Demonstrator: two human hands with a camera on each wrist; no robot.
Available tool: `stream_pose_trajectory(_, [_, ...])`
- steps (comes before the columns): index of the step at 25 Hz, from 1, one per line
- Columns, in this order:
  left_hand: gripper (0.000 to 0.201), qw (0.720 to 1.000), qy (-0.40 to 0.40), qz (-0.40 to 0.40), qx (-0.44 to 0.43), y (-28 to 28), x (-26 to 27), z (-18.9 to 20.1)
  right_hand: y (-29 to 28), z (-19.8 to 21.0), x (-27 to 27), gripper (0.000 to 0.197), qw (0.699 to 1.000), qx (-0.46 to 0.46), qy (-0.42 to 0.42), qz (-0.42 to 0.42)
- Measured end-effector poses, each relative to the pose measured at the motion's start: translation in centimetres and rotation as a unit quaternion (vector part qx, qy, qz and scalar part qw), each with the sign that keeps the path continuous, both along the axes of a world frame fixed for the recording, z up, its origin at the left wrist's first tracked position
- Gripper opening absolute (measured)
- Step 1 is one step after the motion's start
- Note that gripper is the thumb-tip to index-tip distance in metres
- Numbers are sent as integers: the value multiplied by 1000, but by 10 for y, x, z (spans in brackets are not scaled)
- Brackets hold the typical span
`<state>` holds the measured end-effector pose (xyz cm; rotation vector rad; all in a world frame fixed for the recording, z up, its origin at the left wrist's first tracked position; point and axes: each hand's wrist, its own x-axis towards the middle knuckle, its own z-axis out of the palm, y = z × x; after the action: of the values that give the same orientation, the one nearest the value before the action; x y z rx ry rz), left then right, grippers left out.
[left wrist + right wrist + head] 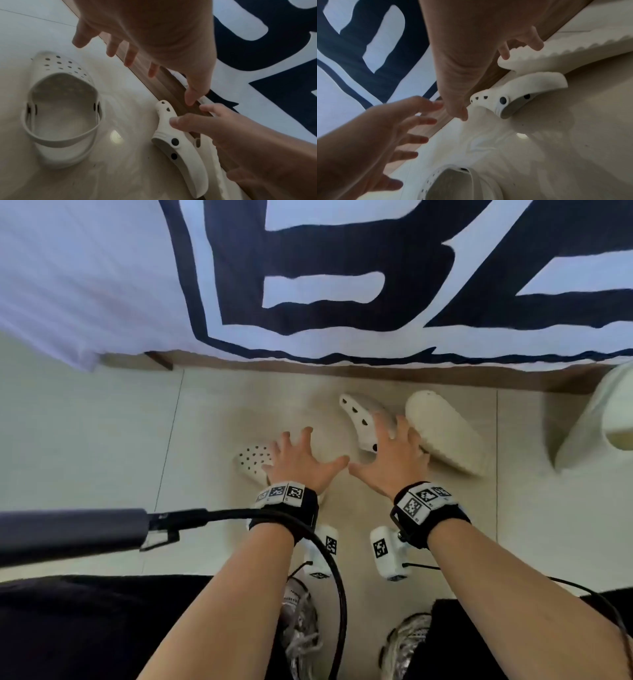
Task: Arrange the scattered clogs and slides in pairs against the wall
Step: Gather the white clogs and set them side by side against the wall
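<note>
On the pale floor tiles, a white perforated clog [251, 462] [63, 112] stands upright just left of my left hand [301, 453], which hovers over it with fingers spread and holds nothing. A second white clog [361, 419] [180, 142] [513, 97] lies on its side near the wooden baseboard [376, 374]. Beside that clog a cream slide [445, 433] [556, 54] lies sole up. My right hand [394, 446] [471, 54] is spread above these two, fingertips close to the slide's edge, gripping nothing. Another cream slide [596, 419] sits at the far right.
A white cloth with dark blue lettering [308, 285] hangs over the baseboard. A black padded pole with a cable [68, 529] crosses the left side. My two sneakers [301, 625] stand at the bottom, with dark trousers around them.
</note>
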<state>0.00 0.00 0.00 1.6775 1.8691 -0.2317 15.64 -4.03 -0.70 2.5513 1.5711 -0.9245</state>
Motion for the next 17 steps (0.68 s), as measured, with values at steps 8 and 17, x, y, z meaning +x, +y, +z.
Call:
stream_pose_trajectory(8, [96, 997, 74, -20, -20, -17, -20, -56, -16, -53, 1, 108, 997, -25, -63, 30])
stream_pose_trajectory(17, [90, 996, 91, 20, 8, 2, -33, -62, -5, -61, -1, 110, 993, -15, -106, 56])
